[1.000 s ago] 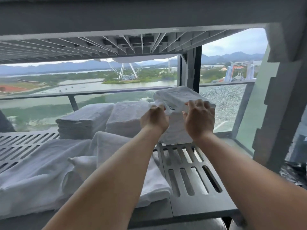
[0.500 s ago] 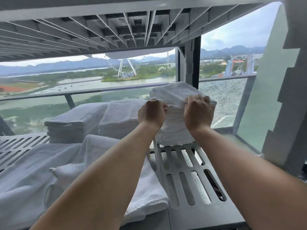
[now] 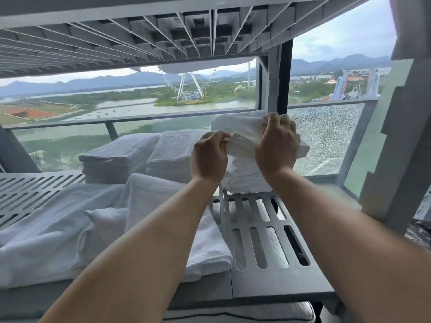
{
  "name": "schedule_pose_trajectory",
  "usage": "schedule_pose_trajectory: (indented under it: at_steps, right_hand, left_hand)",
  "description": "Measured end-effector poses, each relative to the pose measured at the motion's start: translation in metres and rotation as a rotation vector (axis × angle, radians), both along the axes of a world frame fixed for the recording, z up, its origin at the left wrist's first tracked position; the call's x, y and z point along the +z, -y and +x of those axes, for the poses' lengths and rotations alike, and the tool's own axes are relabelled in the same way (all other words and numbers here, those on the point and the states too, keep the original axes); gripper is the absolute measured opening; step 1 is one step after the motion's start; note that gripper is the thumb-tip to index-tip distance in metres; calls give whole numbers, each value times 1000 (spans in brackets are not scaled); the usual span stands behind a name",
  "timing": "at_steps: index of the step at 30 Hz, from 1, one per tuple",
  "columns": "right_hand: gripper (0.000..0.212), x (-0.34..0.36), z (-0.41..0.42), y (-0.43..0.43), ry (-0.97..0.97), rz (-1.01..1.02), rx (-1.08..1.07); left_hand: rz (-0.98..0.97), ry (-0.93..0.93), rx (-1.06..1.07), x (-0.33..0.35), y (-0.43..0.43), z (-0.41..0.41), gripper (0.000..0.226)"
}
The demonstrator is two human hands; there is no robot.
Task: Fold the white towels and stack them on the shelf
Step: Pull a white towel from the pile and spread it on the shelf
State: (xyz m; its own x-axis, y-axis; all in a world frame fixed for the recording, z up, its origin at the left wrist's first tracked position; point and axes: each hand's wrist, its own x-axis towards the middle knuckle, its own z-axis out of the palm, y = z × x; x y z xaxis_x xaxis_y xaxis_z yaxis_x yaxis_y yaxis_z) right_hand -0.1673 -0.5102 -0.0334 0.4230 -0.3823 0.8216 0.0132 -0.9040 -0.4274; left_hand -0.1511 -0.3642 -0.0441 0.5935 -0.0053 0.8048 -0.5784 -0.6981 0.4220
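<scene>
View from beside the person, facing the slotted shelf [image 3: 279, 283] at the window [image 3: 326, 141].

Three stacks of folded white towels stand along the back of the shelf: a left stack [image 3: 119, 157], a middle stack [image 3: 172, 155] just beside it, and a right-hand stack [image 3: 245, 178] near the corner post. Both hands are on the top towel [image 3: 235, 125], which lies on the right-hand stack. The left hand [image 3: 208, 157] pinches its near edge between thumb and curled fingers. The right hand [image 3: 276, 148] has its fingers curled over the towel's upper fold.

This towel appears folded and placed, and is probably being squared or tucked. Loose towels [image 3: 58, 229], not yet folded, lie heaped on the front left of the shelf, touching the two other stacks.

Judged progress: well past the start, with several towels left to fold and stack.
</scene>
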Motion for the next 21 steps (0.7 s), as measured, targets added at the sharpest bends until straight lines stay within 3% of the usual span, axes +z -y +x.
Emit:
schedule_pose_trajectory:
  at_steps: [10, 21]
  right_hand:
    - [13, -19, -66, -7, -3, -8, 74]
    - [20, -48, -168, -48, -106, 7, -6]
  left_hand:
    - [-21, -74, -38, -12, -19, -62, 24]
    - [-5, -198, -169, -46, -59, -136, 33]
